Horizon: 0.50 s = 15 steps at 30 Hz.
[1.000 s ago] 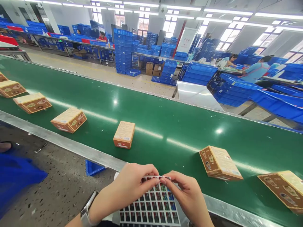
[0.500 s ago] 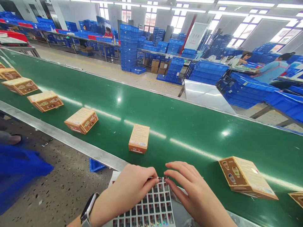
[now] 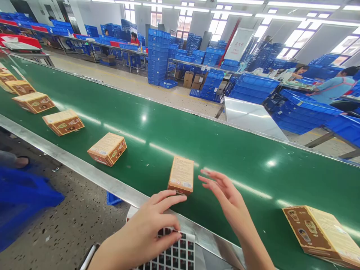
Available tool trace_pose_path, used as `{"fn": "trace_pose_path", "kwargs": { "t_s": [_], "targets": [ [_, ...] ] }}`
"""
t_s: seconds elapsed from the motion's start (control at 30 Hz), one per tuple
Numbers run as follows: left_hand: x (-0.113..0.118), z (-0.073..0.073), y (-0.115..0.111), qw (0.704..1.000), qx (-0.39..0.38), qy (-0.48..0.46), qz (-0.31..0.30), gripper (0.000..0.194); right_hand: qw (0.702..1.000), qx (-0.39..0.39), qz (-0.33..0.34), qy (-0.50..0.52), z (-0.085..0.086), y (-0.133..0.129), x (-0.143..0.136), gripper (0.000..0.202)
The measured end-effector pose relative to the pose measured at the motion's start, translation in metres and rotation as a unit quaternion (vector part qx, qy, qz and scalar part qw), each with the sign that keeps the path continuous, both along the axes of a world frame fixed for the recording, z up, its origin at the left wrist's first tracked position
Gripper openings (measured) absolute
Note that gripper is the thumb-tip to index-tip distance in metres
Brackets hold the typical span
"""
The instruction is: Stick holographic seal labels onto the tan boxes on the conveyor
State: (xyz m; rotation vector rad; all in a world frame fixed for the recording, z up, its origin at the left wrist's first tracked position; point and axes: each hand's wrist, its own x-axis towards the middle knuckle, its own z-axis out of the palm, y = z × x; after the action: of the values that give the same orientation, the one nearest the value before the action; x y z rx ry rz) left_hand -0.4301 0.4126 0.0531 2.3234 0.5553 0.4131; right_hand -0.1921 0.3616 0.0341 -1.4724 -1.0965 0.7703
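My left hand (image 3: 149, 225) is over a sheet of small dark squares in a white grid (image 3: 184, 251), probably stickers. Its thumb and index fingertip are pinched together; whatever sits between them is too small to make out. The longer fingers stretch to the lower edge of a tan and brown carton (image 3: 181, 174) on the green conveyor belt (image 3: 157, 131). Right of that carton, my right hand (image 3: 227, 195) hovers over the belt, fingers apart, not touching it. A pale spot shows at one of its fingertips.
Further cartons lie on the belt, one (image 3: 108, 149) to the left and another (image 3: 320, 232) at the right. A metal rail (image 3: 112, 180) edges the belt. Blue crates (image 3: 25, 202) stand at lower left. Across the aisle, people sit at benches among stacked blue crates (image 3: 159, 56).
Both hands were together at the sheet's top edge. My right hand has moved up over the belt, and my left hand's fingers now reach the carton. The cartons have shifted right.
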Motion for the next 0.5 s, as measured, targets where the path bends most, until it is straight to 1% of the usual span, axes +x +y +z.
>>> {"fn": "trace_pose_path", "kwargs": {
  "t_s": [0.07, 0.13, 0.23, 0.3, 0.4, 0.5],
  "targets": [
    [0.001, -0.004, 0.002, 0.999, 0.043, 0.007, -0.008, 0.012, 0.997, -0.006, 0.000, 0.072, -0.006, 0.017, -0.002, 0.047],
    [0.006, -0.011, 0.004, 0.997, 0.069, 0.017, -0.015, 0.012, 0.994, -0.012, -0.008, 0.109, -0.009, 0.029, -0.006, 0.050],
    [0.016, -0.020, 0.007, 0.995, 0.090, 0.027, -0.028, 0.014, 0.990, -0.033, -0.053, 0.130, -0.007, 0.037, -0.011, 0.053],
    [0.022, -0.024, 0.007, 0.994, 0.104, 0.022, -0.032, 0.013, 0.988, -0.053, -0.073, 0.128, -0.003, 0.039, -0.011, 0.056],
    [0.027, -0.024, 0.007, 0.993, 0.113, 0.012, -0.032, 0.013, 0.986, -0.093, -0.066, 0.121, 0.003, 0.043, -0.007, 0.057],
    [0.027, -0.018, 0.011, 0.995, 0.094, 0.002, -0.039, 0.013, 0.983, -0.120, -0.058, 0.123, 0.008, 0.042, -0.002, 0.054]
  ]
}}
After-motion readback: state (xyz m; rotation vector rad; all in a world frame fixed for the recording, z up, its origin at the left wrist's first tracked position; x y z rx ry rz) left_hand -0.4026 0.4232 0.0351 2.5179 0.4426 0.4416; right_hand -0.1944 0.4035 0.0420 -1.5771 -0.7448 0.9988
